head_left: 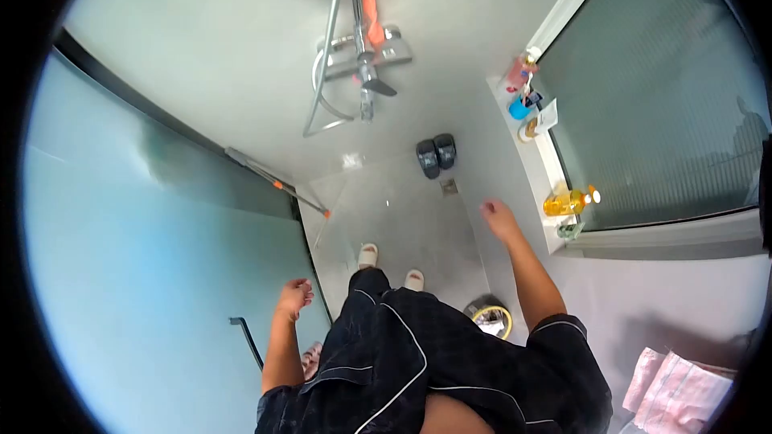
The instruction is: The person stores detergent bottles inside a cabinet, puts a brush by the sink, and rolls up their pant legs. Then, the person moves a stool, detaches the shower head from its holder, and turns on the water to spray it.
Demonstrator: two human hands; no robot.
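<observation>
My left hand (295,297) hangs in the air beside the frosted glass panel (161,233). Its fingers are loosely curled and apart, and nothing shows in them. On the other side, my right hand (500,221) is held over the floor near the window sill (527,153), fingers folded in with no object visible. Neither hand touches anything. Nearest the right hand on the sill stand a bottle of yellow liquid (563,204) and a small greenish container (569,231).
A chrome shower mixer (366,56) with a hose is on the wall ahead. Dark slippers (435,155) lie by a floor drain (449,186). A long-handled tool (277,183) leans at left. A yellow-rimmed bin (508,321) stands at right. Pink towels (683,394) hang lower right.
</observation>
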